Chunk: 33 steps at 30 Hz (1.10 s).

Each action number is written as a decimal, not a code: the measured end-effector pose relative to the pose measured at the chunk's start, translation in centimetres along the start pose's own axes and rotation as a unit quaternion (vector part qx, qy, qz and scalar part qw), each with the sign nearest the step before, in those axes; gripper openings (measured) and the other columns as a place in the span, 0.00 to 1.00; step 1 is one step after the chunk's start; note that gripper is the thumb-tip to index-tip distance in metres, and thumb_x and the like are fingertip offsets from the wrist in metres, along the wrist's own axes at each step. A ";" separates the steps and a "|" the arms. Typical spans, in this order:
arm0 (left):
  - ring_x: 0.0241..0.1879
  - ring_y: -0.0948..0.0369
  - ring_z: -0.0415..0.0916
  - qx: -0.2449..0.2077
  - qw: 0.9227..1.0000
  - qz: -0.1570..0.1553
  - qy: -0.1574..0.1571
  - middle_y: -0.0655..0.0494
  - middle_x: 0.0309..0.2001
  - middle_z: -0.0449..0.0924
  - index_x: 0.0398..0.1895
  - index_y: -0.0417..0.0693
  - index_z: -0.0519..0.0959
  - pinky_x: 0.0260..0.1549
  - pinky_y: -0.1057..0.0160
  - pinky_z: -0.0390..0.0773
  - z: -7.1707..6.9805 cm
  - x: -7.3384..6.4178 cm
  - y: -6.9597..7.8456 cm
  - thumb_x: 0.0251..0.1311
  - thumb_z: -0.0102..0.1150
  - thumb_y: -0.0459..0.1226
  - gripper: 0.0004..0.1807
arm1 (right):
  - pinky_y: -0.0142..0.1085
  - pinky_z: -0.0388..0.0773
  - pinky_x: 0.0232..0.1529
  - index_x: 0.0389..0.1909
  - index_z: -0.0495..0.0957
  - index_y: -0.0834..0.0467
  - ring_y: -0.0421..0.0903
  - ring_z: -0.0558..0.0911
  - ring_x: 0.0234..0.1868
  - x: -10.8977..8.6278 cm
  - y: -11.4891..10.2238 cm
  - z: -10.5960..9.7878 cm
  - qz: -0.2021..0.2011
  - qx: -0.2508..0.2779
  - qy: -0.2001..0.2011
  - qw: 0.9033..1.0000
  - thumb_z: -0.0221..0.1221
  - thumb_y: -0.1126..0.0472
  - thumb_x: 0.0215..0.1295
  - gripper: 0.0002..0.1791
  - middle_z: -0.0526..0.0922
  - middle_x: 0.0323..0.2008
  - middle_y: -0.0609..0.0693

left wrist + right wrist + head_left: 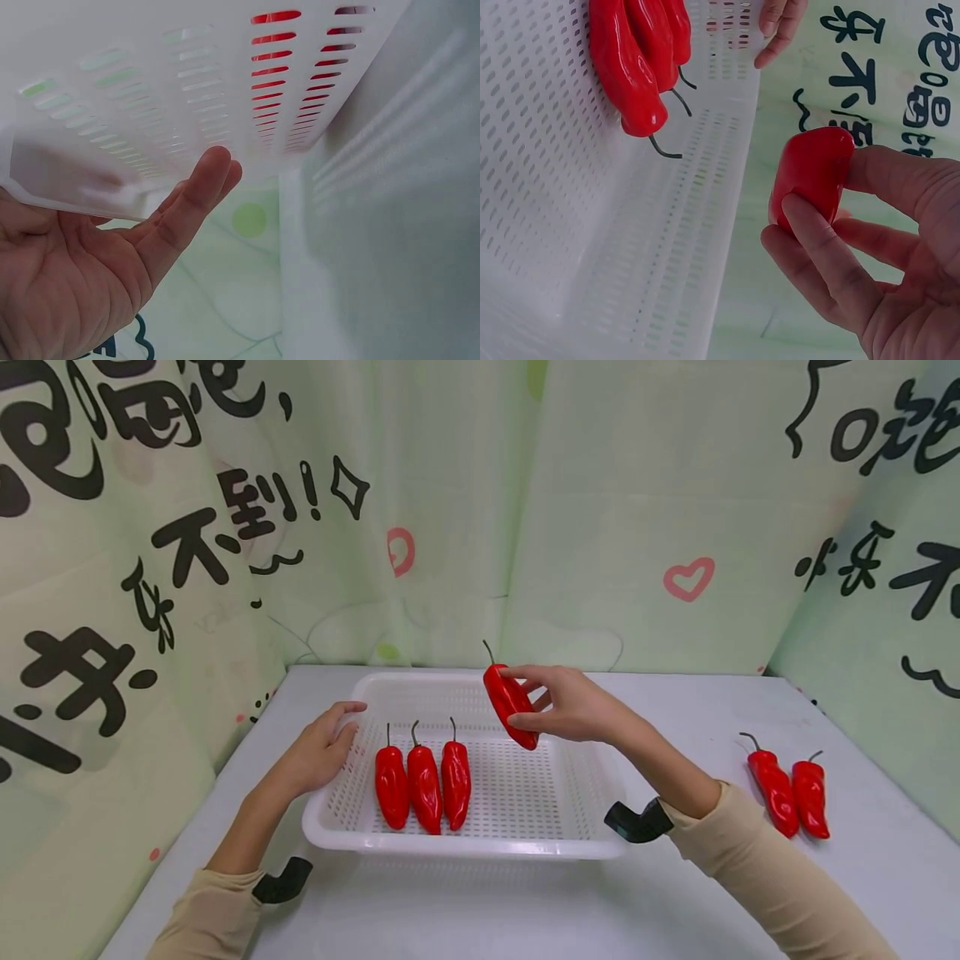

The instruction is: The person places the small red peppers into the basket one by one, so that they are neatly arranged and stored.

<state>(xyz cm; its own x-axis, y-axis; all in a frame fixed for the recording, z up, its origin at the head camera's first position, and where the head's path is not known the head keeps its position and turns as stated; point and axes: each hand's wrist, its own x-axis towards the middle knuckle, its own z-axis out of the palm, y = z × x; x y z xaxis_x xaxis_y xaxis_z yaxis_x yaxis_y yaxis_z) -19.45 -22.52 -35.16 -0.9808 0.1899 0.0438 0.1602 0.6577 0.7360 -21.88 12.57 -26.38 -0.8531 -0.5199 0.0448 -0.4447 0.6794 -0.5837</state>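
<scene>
Red and glossy, the held pepper (501, 690) is pinched in my right grip (573, 702), thumb on one side and fingers on the other. I hold it up, clear of the white basket (461, 847), and the head view sets it against the far part, right of the middle. It leans, its dark stem pointing up and a little left, its blunt end down and to the right. From the right wrist I see that end almost head-on, with my fingertips against its smooth skin.

Along the left side of the basket I rest my left grip (322, 752) at the rim, its fingers spread and nearly straight. The left wrist view shows some of them outside the slotted wall, and red shows through the slots.

Three peppers (424, 789) lie in the left half of the basket, side by side in a row, stems toward the far wall. Two more peppers (772, 792) lie on the white worktop (465, 910), well to the right of the basket and just beside each other, stems pointing away from me.

Beige sleeves (765, 860) cover my forearms, and a black piece (637, 822) juts from each cuff. Behind everything hangs a pale green curtain (600, 485), printed with black lettering.
</scene>
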 end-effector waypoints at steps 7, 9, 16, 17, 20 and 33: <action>0.52 0.40 0.81 -0.006 1.000 -0.003 0.000 0.31 0.65 0.71 0.75 0.40 0.58 0.42 0.44 0.87 0.1 -0.1 -0.2 0.78 0.43 0.37 0.26 | 0.44 0.89 0.41 0.72 0.69 0.59 0.59 0.84 0.51 0.9 -0.1 0.9 0.021 0.034 -0.024 0.999 0.67 0.62 0.63 0.36 0.79 0.57 0.63; 0.52 0.40 0.81 -0.008 1.000 -0.003 0.000 0.31 0.65 0.71 0.75 0.41 0.58 0.42 0.44 0.87 0.1 -0.1 -0.2 0.78 0.43 0.37 0.26 | 0.44 0.89 0.41 0.72 0.69 0.60 0.59 0.84 0.51 1.2 -0.1 1.3 0.029 0.041 -0.034 0.998 0.67 0.62 0.63 0.36 0.79 0.57 0.63; 0.52 0.40 0.81 -0.007 1.000 0.000 -0.001 0.31 0.66 0.70 0.75 0.40 0.58 0.43 0.44 0.87 0.0 0.0 -0.4 0.78 0.44 0.37 0.26 | 0.43 0.88 0.42 0.72 0.70 0.59 0.58 0.84 0.51 2.1 0.2 2.3 0.049 0.036 -0.058 0.996 0.69 0.60 0.62 0.36 0.79 0.58 0.63; 0.52 0.40 0.81 -0.006 1.000 0.000 -0.001 0.31 0.66 0.70 0.75 0.40 0.58 0.43 0.43 0.87 0.0 0.0 -0.4 0.78 0.44 0.37 0.26 | 0.43 0.88 0.41 0.72 0.70 0.59 0.58 0.84 0.51 2.2 0.2 2.5 0.049 0.034 -0.062 0.996 0.69 0.60 0.62 0.36 0.79 0.58 0.63; 0.53 0.39 0.80 -0.006 1.000 -0.001 -0.001 0.31 0.66 0.70 0.75 0.40 0.58 0.43 0.43 0.86 0.0 0.0 -0.4 0.78 0.44 0.37 0.26 | 0.44 0.88 0.43 0.71 0.71 0.59 0.57 0.84 0.51 2.5 0.4 2.9 0.051 0.027 -0.081 0.995 0.69 0.60 0.61 0.36 0.79 0.57 0.63; 0.54 0.40 0.80 -0.006 1.000 -0.002 0.000 0.32 0.67 0.70 0.76 0.42 0.59 0.44 0.44 0.87 0.0 0.1 -0.4 0.78 0.45 0.38 0.27 | 0.38 0.88 0.40 0.68 0.74 0.59 0.51 0.81 0.49 3.5 0.8 5.4 0.092 -0.026 -0.151 0.984 0.72 0.62 0.57 0.36 0.81 0.53 0.59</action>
<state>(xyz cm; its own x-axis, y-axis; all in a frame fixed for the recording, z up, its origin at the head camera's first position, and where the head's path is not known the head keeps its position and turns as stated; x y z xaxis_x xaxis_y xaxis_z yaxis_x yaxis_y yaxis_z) -19.61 -22.75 -35.40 -0.9814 0.1875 0.0414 0.1555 0.6496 0.7442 -23.77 8.46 -31.11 -0.8033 -0.5113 -0.3054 -0.3111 0.7974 -0.5170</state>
